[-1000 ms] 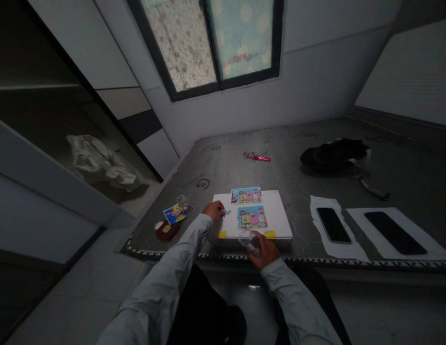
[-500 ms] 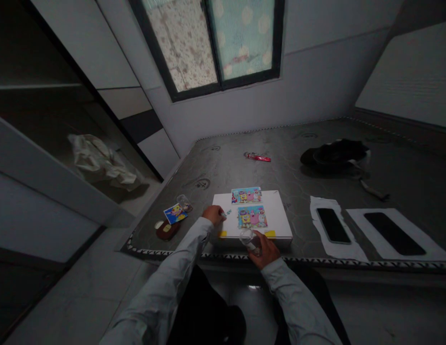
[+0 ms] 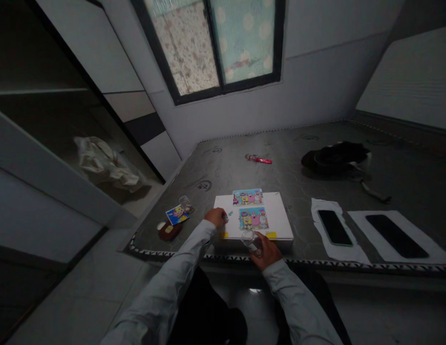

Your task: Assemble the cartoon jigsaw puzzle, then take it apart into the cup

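Observation:
A white box [image 3: 282, 215] lies near the front edge of the grey mattress. On its top are a colourful cartoon card [image 3: 257, 195] at the back and a matching cartoon picture [image 3: 253, 219] in front of it, with slightly ragged edges. My left hand [image 3: 217, 218] is at the box's left side, fingertips pinched; what they hold is too small to make out. Beside them lie a few tiny bluish pieces [image 3: 230, 213]. My right hand [image 3: 267, 252] grips a small clear plastic jar [image 3: 250, 239], tilted at the box's front edge, with some small contents inside.
Left of the box are a blue-yellow card [image 3: 177, 214], another clear container [image 3: 187, 204] and a brown object [image 3: 169, 231]. Two phones [image 3: 335, 227] lie on white paper at the right. Farther back are a red packet [image 3: 259, 159] and a dark cap [image 3: 334, 158].
The whole view has shifted slightly. Both hands stay nearly where they were, the left one still pinched by the bluish pieces and the right one still around the jar.

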### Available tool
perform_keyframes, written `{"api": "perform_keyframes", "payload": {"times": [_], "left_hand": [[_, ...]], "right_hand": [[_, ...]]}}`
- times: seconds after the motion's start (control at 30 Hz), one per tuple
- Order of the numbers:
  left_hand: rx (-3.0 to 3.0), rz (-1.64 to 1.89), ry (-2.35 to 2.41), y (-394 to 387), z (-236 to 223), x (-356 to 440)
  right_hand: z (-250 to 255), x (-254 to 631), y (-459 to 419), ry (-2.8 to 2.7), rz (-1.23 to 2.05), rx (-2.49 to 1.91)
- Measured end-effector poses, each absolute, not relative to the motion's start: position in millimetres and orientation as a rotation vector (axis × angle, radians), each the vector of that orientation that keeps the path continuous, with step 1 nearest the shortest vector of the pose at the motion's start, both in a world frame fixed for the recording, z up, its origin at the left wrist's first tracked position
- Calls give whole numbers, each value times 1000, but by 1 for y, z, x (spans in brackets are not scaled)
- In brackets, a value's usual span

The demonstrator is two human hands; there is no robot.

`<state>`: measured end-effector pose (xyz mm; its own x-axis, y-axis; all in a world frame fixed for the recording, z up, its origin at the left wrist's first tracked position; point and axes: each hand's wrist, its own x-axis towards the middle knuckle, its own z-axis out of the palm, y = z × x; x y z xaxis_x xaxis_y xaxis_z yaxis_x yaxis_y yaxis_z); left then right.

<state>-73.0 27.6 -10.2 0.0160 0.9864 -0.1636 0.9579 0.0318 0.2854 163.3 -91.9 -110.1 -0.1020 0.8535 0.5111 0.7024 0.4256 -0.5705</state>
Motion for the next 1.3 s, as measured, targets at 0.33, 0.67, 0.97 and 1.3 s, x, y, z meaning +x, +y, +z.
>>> {"api": "perform_keyframes", "payload": {"times": [0.33,0.67,0.97,1.3], "left_hand": [[1943,164,1986,19,-4,-70],[2132,592,1389,-16,30,-41],[2053,307,1268,-31,28,-25],[2064,457,1971,13,-18,-77]], "right_hand": [[-110,163,-92,-1839,214,-1336],[-115,163,-89,-1833,235,-1327],[-117,163,-88,-1836,218,-1317],[-111,164,-88,-1818,231,-1295]]}}
